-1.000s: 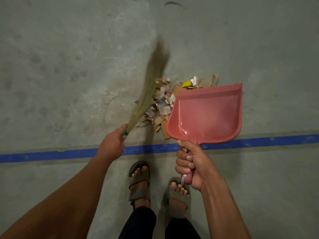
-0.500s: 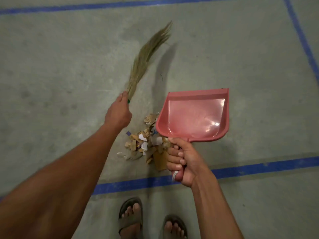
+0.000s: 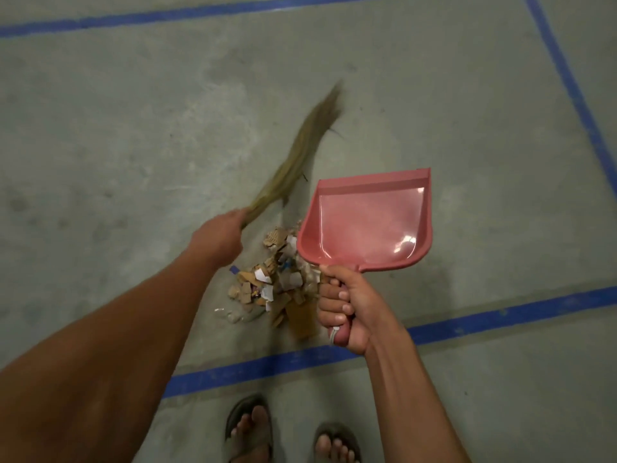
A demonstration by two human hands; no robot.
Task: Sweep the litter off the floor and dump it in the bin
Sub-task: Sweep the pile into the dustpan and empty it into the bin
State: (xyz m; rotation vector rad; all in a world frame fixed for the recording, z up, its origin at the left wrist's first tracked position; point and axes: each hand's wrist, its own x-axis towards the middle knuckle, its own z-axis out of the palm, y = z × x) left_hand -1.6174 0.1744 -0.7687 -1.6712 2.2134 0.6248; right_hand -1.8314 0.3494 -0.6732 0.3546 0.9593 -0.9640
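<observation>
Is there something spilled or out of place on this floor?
Yes. A litter pile of torn cardboard and paper scraps lies on the floor, inside the blue tape line, beside the empty pink dustpan.

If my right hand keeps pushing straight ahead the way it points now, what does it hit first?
Nothing, apparently: beyond the right hand and its pink plastic dustpan lies bare grey concrete floor up to the blue tape line, though depth is unclear.

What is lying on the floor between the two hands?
In the head view, the litter pile lies between the left hand and the right hand.
</observation>
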